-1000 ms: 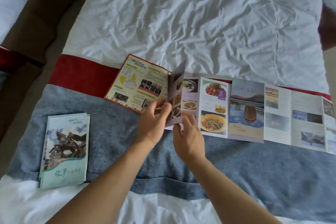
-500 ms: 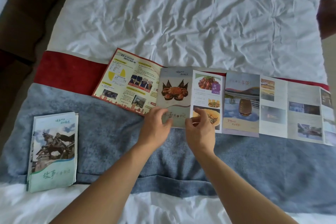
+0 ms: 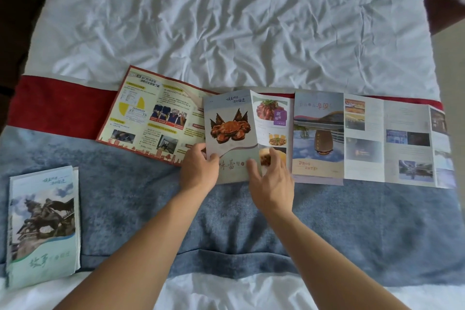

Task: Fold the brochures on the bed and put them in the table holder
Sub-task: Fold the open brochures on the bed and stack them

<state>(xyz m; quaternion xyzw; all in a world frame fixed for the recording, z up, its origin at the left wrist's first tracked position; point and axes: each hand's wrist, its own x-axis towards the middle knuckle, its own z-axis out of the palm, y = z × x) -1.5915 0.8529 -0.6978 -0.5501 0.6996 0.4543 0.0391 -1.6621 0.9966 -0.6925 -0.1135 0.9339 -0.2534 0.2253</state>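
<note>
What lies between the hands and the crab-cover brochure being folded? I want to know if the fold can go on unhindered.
Nothing visible does. The left hand already grips the crab brochure at its lower left edge, and the right hand presses flat on its lower right. The brochure overlaps the yellow leaflet beneath.

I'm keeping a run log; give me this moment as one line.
stage: folding | left hand: holds crab-cover paper brochure panel | right hand: presses the fold | folded statue-cover brochure: set aside, left
</note>
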